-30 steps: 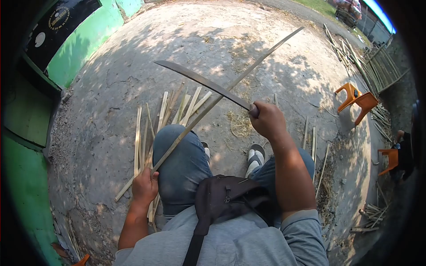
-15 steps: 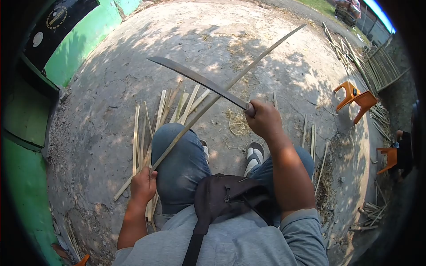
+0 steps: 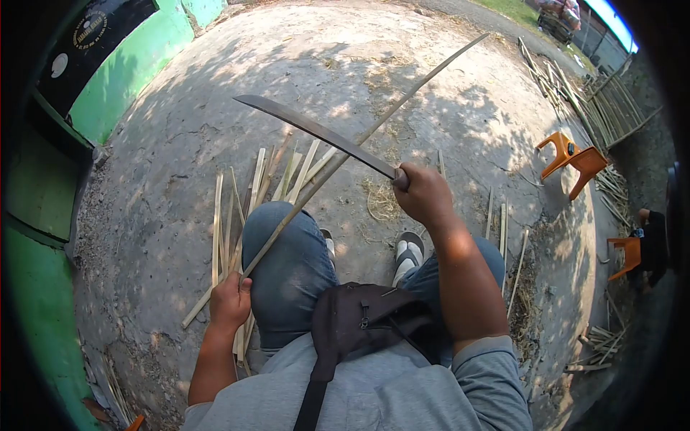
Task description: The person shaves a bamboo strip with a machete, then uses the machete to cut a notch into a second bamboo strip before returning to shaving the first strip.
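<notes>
Over the left knee: a long bamboo strip (image 3: 359, 140) runs slantwise from the lower left up to the far upper right, its thin end high above the concrete ground (image 3: 180, 129).
Left hand (image 3: 230, 302): fingers wrapped tight round the near end of the bamboo strip, beside the left knee (image 3: 284, 266).
Right hand (image 3: 424, 195): fist clenched on the handle of a long curved blade (image 3: 316, 133), held out in front of the right knee.
Blade and strip: the blade reaches up and to the left from the right hand and crosses the strip about midway along it; whether edge and bamboo touch there cannot be told.
Ground by the left leg: a loose heap of cut bamboo slats (image 3: 244, 208) lies under and beside the strip.
Lap: a black shoulder bag (image 3: 366, 320) rests between the thighs.
Far right: an orange plastic chair (image 3: 571, 161) tipped on the ground, well apart from both hands.
</notes>
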A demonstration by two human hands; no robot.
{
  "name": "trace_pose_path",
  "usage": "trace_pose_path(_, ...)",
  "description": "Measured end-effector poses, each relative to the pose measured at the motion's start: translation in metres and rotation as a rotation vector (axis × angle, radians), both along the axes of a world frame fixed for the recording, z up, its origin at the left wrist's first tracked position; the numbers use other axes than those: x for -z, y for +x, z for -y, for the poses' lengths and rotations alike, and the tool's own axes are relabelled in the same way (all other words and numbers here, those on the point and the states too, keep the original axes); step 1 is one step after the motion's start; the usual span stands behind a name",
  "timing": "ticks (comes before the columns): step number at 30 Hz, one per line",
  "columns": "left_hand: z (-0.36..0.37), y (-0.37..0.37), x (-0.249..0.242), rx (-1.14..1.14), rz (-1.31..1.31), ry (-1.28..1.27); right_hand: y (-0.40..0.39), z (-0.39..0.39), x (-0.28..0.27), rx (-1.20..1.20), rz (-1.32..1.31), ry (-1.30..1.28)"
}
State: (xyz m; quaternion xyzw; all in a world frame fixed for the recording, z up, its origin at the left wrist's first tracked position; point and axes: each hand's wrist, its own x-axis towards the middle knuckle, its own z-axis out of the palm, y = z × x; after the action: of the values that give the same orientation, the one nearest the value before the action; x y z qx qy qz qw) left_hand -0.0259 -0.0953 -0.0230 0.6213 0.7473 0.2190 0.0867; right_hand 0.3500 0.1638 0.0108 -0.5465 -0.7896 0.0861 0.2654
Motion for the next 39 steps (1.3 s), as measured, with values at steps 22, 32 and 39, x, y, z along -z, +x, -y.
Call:
trace_pose_path(22,-0.005,0.002,0.002,0.046,0.018,0.061,-0.011,0.017,-0.018,-0.149,0.170,0.016)
trace_pose_path(32,-0.002,0.000,0.001,0.050,0.012,0.068,0.018,-0.013,0.000,0.093,-0.220,-0.116)
trace_pose_path(39,-0.002,-0.004,0.013,0.073,0.037,0.084,-0.004,0.010,-0.010,-0.270,0.083,0.094)
